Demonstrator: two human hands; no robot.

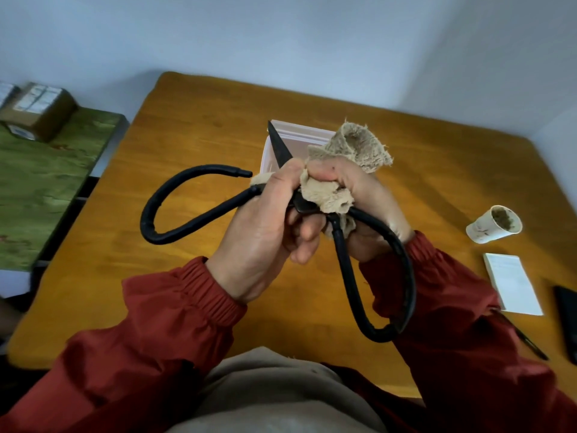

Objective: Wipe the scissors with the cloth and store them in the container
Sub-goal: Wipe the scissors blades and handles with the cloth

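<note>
Gripping the scissors (pixel 193 220), curled left hand (pixel 265 232); right hand (pixel 359 189) clenching cloth (pixel 359 145), perhaps blade.

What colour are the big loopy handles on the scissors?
Black all over. The head view shows the large black metal scissors best.

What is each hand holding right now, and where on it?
The left hand grips the scissors around the middle, near the pivot. The right hand pinches the bunched cloth against the scissors at that same spot.
</note>
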